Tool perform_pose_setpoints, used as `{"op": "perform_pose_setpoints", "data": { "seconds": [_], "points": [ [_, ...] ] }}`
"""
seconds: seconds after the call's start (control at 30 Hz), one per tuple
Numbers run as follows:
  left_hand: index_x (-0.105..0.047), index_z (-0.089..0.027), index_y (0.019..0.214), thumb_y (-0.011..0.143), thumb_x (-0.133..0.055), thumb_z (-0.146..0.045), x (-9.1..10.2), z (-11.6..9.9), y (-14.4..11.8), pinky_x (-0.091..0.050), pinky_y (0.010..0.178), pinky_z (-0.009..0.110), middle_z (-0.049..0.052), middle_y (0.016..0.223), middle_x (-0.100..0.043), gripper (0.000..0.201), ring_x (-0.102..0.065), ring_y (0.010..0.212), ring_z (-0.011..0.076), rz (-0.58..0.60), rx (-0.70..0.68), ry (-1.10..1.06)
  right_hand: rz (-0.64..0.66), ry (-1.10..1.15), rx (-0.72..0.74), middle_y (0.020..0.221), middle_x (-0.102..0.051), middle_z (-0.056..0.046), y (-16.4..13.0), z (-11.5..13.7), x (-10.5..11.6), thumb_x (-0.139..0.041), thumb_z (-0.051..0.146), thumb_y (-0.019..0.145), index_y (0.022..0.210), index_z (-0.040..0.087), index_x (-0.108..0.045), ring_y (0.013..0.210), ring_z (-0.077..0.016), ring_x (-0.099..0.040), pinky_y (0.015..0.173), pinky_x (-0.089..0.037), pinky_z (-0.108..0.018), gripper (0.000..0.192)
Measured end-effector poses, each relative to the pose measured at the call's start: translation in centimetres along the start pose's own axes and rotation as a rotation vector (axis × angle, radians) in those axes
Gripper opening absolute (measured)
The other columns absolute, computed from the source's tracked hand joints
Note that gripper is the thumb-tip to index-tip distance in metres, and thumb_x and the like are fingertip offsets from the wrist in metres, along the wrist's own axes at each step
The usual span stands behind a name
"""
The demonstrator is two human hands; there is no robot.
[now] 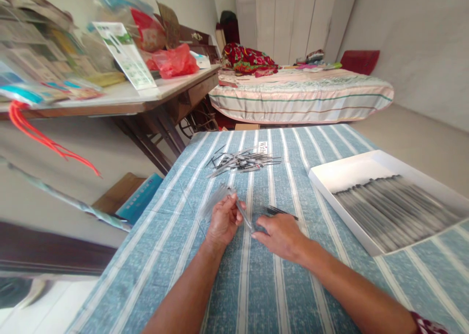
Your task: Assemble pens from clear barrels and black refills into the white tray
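My left hand (224,220) grips a bundle of clear thin tubes (216,200) that fans out up and to the left over the blue striped cloth. My right hand (280,233) pinches one end of a single clear tube (244,217) that runs between both hands, and a few dark thin rods (280,211) stick out from behind its fingers. A loose pile of dark and clear rods (242,161) lies farther away on the cloth, beyond both hands.
A white shallow tray (340,172) holding rows of dark rods sits at right on the striped tablecloth (256,285). A cluttered wooden desk (154,99) stands at left, a bed (304,97) behind. Books lie on the floor (139,197) at left.
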State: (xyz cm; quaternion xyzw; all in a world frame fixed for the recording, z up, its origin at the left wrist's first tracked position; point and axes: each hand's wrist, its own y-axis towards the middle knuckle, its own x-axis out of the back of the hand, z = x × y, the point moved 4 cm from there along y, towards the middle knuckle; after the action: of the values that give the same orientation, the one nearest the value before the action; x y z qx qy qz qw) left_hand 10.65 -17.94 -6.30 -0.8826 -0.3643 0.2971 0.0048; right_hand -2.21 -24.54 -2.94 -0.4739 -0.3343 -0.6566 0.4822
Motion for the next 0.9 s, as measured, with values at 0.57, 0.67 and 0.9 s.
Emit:
{"op": "perform_pose_setpoints", "data": {
  "seconds": [0.57,0.67,0.9],
  "points": [
    [-0.050,-0.014,0.072,0.071,-0.063,-0.021,0.2,-0.2,-0.1,-0.035,0.032,0.012,0.000,0.061,-0.061,0.015,-0.046,0.035,0.0031,-0.006,0.002,-0.114,0.040,0.957,-0.128,0.050,-0.056,0.005,0.7,-3.1,-0.3,-0.048,0.026,0.077,0.074,0.018,-0.049,0.039,-0.0070,-0.047,0.040,-0.034,-0.017,0.008],
    [-0.050,-0.014,0.070,0.071,-0.063,-0.020,0.4,-0.1,0.0,-0.037,0.034,0.011,0.000,0.061,-0.062,0.015,-0.048,0.036,0.0029,-0.021,0.008,-0.124,0.073,1.253,-0.114,0.052,-0.061,0.003,0.4,-3.2,-0.7,-0.051,0.032,0.077,0.079,0.018,-0.045,0.037,-0.0076,-0.050,0.038,-0.035,-0.017,0.015],
    [-0.052,-0.013,0.068,0.071,-0.063,-0.019,0.2,-0.3,-0.3,-0.040,0.035,0.013,0.001,0.061,-0.063,0.013,-0.050,0.038,0.0042,-0.042,0.006,-0.124,0.077,1.422,-0.074,0.065,-0.066,-0.001,0.3,-2.6,-1.1,-0.053,0.040,0.077,0.081,0.018,-0.042,0.042,-0.0110,-0.059,0.038,-0.041,-0.018,0.025]
  ]
}}
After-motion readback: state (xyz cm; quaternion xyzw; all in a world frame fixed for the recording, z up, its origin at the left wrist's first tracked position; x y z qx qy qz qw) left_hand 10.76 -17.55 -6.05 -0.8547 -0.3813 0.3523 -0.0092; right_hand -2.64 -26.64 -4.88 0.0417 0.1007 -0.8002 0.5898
